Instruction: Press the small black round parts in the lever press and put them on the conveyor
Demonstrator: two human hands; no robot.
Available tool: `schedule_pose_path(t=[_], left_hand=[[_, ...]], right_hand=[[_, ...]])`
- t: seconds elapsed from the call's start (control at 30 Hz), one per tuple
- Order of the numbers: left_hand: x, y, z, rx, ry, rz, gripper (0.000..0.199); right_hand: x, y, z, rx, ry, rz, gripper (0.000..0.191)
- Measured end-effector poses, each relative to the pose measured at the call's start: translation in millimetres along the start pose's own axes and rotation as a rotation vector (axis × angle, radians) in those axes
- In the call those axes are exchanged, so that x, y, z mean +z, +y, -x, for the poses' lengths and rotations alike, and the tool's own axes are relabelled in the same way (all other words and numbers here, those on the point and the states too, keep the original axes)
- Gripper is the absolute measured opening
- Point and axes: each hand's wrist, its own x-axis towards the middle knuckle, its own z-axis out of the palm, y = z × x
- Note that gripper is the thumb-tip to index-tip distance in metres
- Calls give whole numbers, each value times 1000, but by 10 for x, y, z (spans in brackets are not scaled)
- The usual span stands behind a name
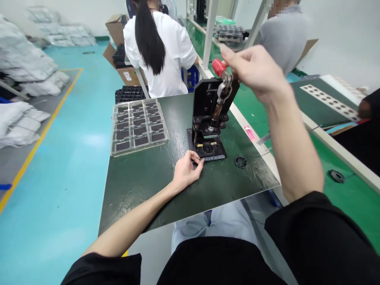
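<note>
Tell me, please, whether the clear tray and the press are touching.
Apart: the head view shows a plain strip of dark green tabletop between the clear tray and the press.
</note>
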Motion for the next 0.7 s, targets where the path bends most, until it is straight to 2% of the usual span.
schedule_pose_path(t=[0.07, 0.13, 0.2, 0.27, 0.3, 0.37, 0.5, 0.6, 0.7], left_hand=[[-3, -2, 4, -10, 6, -2, 19], [-6, -5, 7, -10, 12, 4, 18], [-9, -9, 7, -3, 11, 15, 17], [-15, -13, 5, 3, 12, 19, 16], [-20, -15, 4, 4, 15, 17, 16], [-33, -16, 0, 10, 24, 7, 16], [-72, -12, -11, 36, 34, -13, 19], [-104, -12, -23, 50, 32, -21, 21], [-119, -18, -24, 76, 41, -56, 20]], right_hand=[[109, 180, 320, 113, 168, 20, 59], [268, 288, 865, 149, 304, 64, 60], [471, 313, 1424, 192, 225, 174, 57], [687, 269, 1806, 202, 45, 306, 54], [784, 230, 1901, 202, -38, 378, 55], [932, 147, 1920, 205, -162, 508, 56], [1008, 32, 1689, 244, -271, 599, 49], [862, -4, 1711, 255, -275, 512, 39], [486, 55, 2039, 287, -220, 381, 33]])
